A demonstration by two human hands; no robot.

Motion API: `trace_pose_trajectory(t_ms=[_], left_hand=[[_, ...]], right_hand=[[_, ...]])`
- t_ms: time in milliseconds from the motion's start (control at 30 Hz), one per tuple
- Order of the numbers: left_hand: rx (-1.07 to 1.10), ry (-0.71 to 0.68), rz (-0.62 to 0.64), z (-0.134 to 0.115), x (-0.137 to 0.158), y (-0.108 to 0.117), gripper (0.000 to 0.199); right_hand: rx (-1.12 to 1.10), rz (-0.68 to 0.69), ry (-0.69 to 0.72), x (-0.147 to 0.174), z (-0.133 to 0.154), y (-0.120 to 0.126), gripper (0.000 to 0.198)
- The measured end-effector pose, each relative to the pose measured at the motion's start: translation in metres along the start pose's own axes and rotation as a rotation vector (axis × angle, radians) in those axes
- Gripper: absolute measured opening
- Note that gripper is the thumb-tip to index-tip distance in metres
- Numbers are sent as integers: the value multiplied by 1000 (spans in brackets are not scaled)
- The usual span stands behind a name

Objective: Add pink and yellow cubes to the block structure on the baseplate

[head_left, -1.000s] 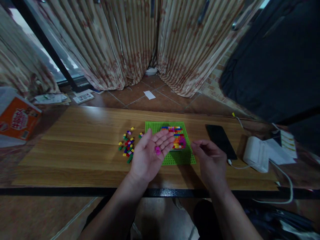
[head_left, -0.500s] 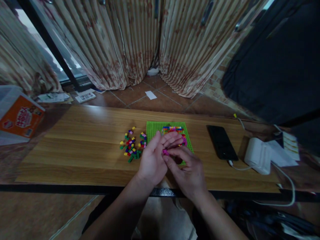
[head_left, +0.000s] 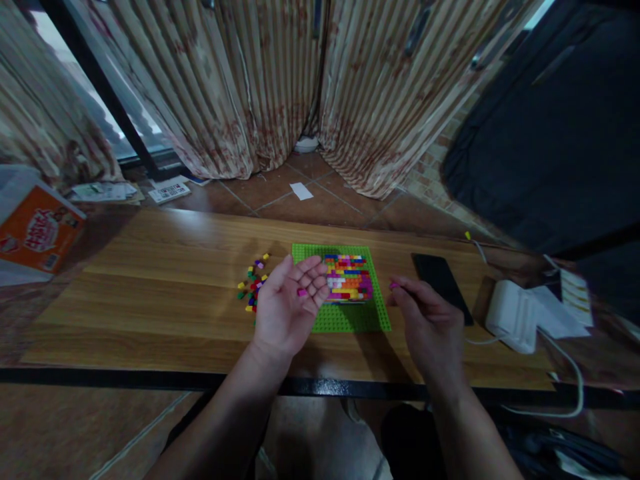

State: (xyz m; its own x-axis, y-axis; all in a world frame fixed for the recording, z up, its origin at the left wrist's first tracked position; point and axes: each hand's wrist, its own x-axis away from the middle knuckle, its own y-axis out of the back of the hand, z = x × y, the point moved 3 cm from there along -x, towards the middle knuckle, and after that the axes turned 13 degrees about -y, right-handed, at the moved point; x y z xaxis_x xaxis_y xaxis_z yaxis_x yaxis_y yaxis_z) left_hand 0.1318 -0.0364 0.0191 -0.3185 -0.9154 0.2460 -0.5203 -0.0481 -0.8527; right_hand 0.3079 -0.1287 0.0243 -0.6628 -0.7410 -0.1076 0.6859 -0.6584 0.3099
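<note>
My left hand (head_left: 285, 303) is palm up with its fingers apart and slightly curled. A small pink toy brick (head_left: 302, 293) lies loose on it, near the base of the fingers. My right hand (head_left: 433, 320) pinches another pink toy brick (head_left: 393, 285) between thumb and forefinger, just off the right edge of the green baseplate (head_left: 345, 322). On the baseplate stands a block of many-coloured bricks (head_left: 347, 280) in rows, its left end close to my left fingertips. A loose pile of coloured bricks (head_left: 253, 285) lies left of my left hand, which partly hides it.
A black phone (head_left: 440, 280) lies beyond my right hand, partly covered by it. Right of it sit a white box-shaped device (head_left: 515, 313) with a cable, and some papers (head_left: 557, 307). A clear tub with an orange label (head_left: 43, 230) is at the far left.
My hands have moved apart. The right one has gone right with a pink brick in its pinch; the left has shifted left, uncovering the brick block, with a pink brick on its palm.
</note>
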Motion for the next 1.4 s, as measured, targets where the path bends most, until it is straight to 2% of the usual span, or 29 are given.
trace_pose_trajectory(t_ms=[133,233,333,433,567,700,900,1233,1400], left_hand=[[-14,10,3,2,1,-1,34],[-63,18,-6,3,0,0,29],[-180,73,28,7,2,2,25],[-359,156,134,12,7,0,26],[-611,139,261,19,15,-6,26],[-666,136,306,27,20,-9,24],[-724,132,353,33,21,-11,21],[-672,166,377,40,23,-9,42],[-688,168,374,42,23,-8,46]], right_hand=[[157,54,167,2,2,-4,19],[253,93,241,5,2,-11,21],[319,106,257,6,1,-16,21],[387,83,241,6,0,-19,19],[444,72,250,4,2,-21,17],[429,56,270,3,3,-23,15],[347,28,184,0,-4,-23,16],[129,-20,-111,-6,-18,-15,30],[59,32,-212,-7,-17,-19,33]])
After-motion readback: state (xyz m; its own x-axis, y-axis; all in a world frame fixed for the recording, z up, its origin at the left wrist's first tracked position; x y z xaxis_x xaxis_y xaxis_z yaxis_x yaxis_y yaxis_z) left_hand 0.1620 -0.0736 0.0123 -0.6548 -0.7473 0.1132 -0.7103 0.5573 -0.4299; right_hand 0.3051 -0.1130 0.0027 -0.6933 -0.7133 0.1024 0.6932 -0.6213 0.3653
